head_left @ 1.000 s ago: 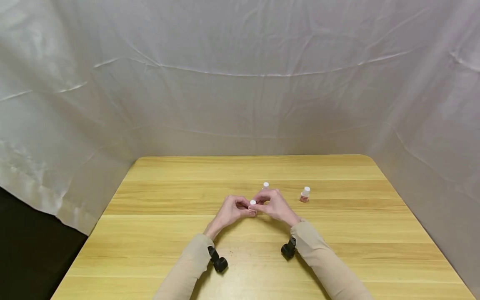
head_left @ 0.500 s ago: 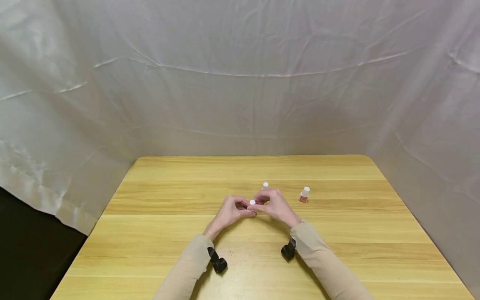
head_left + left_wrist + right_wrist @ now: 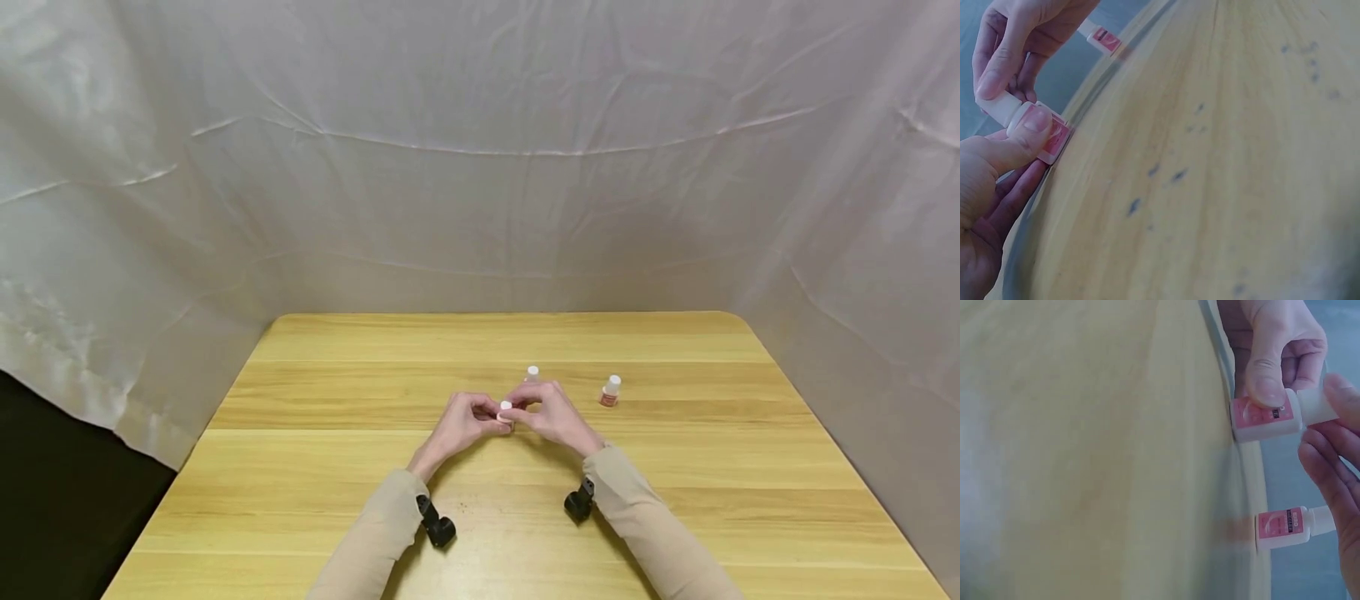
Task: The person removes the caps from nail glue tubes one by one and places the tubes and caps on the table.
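Observation:
A small white bottle (image 3: 1266, 430) with a pink label stands upright on the table between both hands. My left hand (image 3: 465, 422) grips its body, the thumb pressed on the label in both wrist views. At the top, my right hand (image 3: 555, 413) pinches the white cap (image 3: 1002, 107) between thumb and fingers. The cap sits on the bottle's neck. In the head view, fingers hide most of the bottle.
A like bottle (image 3: 610, 392) stands to the right of the hands. Another white-capped one (image 3: 532, 372) is just behind the right hand, its lower part hidden. The wooden table (image 3: 337, 375) runs back to grey curtains (image 3: 480, 217).
Almost nothing differs: both hands keep their place at the bottle and cap, and the other bottles stand where they were. The head view has shifted very slightly.

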The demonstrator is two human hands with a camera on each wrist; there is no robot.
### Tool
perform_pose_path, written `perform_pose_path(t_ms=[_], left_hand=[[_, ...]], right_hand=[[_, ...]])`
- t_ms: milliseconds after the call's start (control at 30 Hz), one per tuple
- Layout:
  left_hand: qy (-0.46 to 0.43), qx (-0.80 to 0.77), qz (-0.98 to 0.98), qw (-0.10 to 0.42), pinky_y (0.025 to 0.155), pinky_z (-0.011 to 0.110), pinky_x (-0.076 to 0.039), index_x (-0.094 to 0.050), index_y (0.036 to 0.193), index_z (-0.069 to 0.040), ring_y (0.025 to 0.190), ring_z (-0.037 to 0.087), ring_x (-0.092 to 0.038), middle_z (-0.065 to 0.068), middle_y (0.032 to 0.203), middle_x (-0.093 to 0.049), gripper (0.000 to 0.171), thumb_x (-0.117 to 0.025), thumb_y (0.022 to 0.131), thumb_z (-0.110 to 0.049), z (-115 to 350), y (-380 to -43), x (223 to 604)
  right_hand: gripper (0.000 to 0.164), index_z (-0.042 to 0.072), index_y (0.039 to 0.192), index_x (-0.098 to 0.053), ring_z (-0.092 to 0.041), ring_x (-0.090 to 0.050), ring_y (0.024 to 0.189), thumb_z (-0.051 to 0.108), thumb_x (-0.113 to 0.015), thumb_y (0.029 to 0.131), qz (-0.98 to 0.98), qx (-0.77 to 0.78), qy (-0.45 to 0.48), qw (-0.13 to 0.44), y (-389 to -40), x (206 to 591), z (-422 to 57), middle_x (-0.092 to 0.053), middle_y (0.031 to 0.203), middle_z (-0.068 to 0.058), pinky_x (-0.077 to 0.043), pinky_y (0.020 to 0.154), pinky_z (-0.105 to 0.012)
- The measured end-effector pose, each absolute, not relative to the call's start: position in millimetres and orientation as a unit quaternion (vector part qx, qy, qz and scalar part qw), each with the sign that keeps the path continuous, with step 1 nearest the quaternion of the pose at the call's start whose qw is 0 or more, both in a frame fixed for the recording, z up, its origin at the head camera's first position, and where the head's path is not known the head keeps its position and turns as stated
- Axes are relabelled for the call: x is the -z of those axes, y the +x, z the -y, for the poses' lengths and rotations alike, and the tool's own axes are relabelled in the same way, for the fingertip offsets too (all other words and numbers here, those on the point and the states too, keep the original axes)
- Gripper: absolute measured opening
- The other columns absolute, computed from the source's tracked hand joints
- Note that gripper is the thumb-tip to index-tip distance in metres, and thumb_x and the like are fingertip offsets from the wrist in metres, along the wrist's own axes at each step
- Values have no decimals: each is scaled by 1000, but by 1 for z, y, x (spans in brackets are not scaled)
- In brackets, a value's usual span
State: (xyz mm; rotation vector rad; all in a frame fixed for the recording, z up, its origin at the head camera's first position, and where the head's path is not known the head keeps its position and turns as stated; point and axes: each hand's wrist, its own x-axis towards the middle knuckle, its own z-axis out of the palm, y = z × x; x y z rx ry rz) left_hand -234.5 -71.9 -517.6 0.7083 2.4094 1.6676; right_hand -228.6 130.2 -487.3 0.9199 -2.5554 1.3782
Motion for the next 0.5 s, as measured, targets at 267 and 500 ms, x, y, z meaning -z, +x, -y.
perform_pose_path(t_ms=[267, 500], left_hand=[[235, -555, -796, 59, 75, 21, -62, -78, 93, -7, 79, 10, -75, 10, 90, -79, 15, -85, 80, -11, 71, -234, 517], [240, -544, -802, 53, 75, 20, -61, -78, 93, -7, 80, 9, -75, 9, 90, -79, 16, -85, 80, -12, 71, -235, 517]], right_hand=[[13, 10, 88, -76, -4, -66, 74, 18, -84, 82, 840, -461, 279, 69, -228, 489, -129, -74, 82, -2, -61, 74, -25], [8, 7, 92, -78, -9, -68, 77, 10, -80, 85, 828, -461, 310, 77, -229, 490, -130, -76, 85, -4, -61, 79, -28]])
